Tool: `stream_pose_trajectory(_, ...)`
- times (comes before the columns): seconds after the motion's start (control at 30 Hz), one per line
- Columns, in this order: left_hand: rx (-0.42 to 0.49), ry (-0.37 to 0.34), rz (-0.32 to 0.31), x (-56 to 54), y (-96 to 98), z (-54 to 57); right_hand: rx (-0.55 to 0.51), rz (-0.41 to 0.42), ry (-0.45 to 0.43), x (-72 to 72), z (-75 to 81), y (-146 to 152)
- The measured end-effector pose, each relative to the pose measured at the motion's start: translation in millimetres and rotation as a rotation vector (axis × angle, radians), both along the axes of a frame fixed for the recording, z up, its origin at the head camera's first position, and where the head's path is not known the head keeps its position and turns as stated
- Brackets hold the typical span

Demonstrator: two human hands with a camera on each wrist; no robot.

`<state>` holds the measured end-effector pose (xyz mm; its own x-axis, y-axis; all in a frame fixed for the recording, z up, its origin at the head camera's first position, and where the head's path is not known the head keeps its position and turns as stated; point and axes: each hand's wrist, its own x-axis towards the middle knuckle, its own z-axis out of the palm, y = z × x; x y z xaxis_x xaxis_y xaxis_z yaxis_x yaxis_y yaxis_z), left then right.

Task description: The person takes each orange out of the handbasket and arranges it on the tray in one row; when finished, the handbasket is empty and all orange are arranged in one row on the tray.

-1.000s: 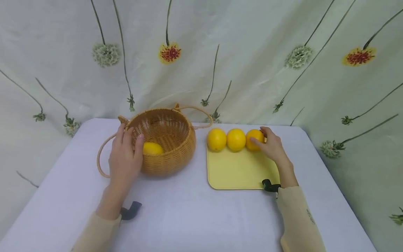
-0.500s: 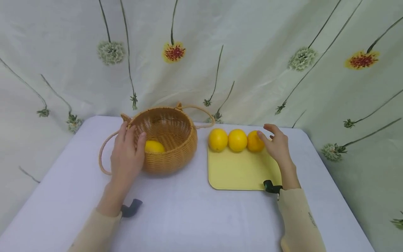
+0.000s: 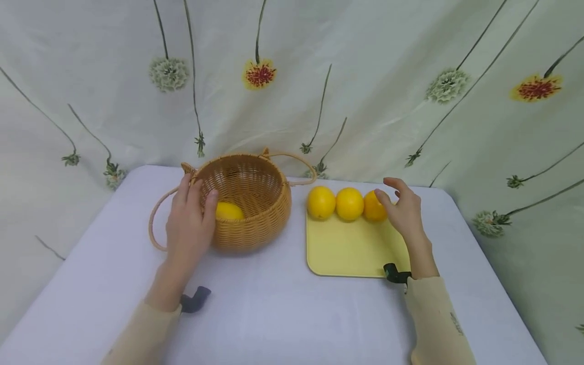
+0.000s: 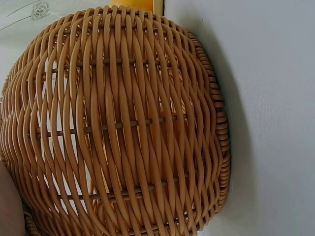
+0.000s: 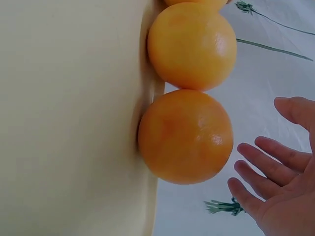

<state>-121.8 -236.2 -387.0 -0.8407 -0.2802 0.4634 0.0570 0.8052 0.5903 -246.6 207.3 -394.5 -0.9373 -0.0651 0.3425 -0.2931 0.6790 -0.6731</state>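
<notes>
In the head view, my left hand [image 3: 190,223] rests against the left side of the wicker basket [image 3: 253,230], fingers extended along its rim. A strip of that hand [image 4: 9,201] shows at the edge of the left wrist view, beside the weave. Inside the basket lies a yellow fruit [image 3: 229,211], partly hidden by the front rim. My right hand [image 3: 405,210] holds nothing, its fingers and thumb spread beside the rightmost orange [image 3: 374,207]. The right wrist view shows a gap between the fingertips and this orange [image 5: 186,136].
Two more oranges, the middle one [image 3: 350,204] and the left one [image 3: 321,203], line up along the back edge of the yellow tray [image 3: 351,253]. The basket's right handle [image 3: 298,158] leans toward them. A floral curtain [image 3: 365,101] hangs behind the white table [image 3: 292,314].
My right hand has let go of the rightmost orange and drawn back slightly to the right, its fingers spreading. The left hand stays at the basket. The head view has shifted slightly.
</notes>
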Motion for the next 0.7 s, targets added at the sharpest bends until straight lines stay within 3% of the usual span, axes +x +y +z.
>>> stream_pose_trajectory(0.3, -0.008, -0.005, 0.003, -0.6, 3.4, 3.4, -0.037, 0.091, -0.006, 5.4, 18.8, -24.8)
stream_pose_trajectory(0.47, -0.014, -0.002, -0.007, -1.2, 2.1, 2.8, -0.034, 0.168, 0.032, 10.7, 36.5, -58.1)
stream_pose_trajectory(0.7, -0.008, -0.002, 0.003, -0.2, 1.1, 1.9, -0.007, 0.336, 0.061, 15.4, 67.7, -117.2)
